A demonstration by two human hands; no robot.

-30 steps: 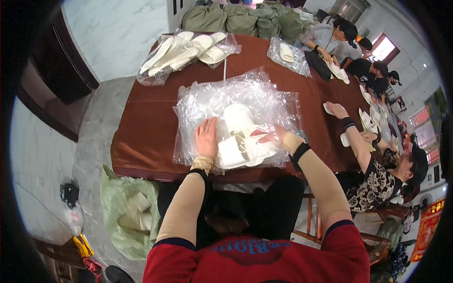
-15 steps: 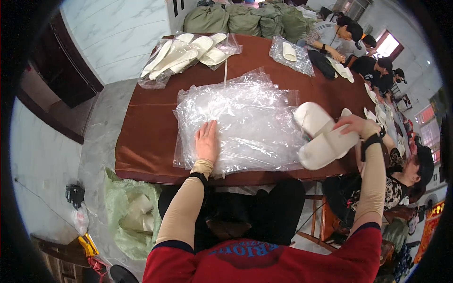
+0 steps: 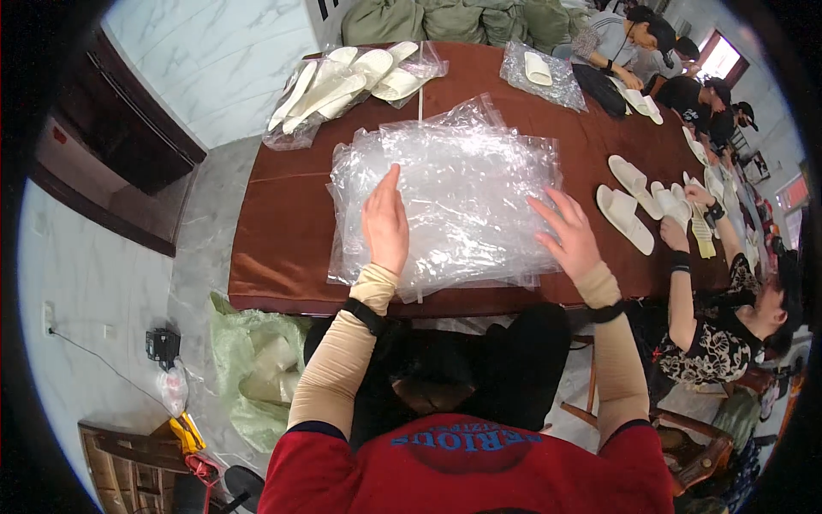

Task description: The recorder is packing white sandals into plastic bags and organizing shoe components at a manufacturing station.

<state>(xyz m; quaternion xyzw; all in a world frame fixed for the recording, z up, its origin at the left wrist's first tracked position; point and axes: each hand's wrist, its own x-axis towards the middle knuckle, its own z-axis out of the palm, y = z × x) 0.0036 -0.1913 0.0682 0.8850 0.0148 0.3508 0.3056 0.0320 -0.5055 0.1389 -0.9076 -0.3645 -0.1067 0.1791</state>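
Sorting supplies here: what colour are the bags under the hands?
Clear, see-through plastic bags; the head view shows them best.

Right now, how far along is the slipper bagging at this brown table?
Done: a white slipper pair lies to the right, off the stack. In hand: the left hand and right hand rest flat and empty on the pile of clear plastic bags. Left: that pile looks thick, and more bundled white slippers wait at the brown table's far end.
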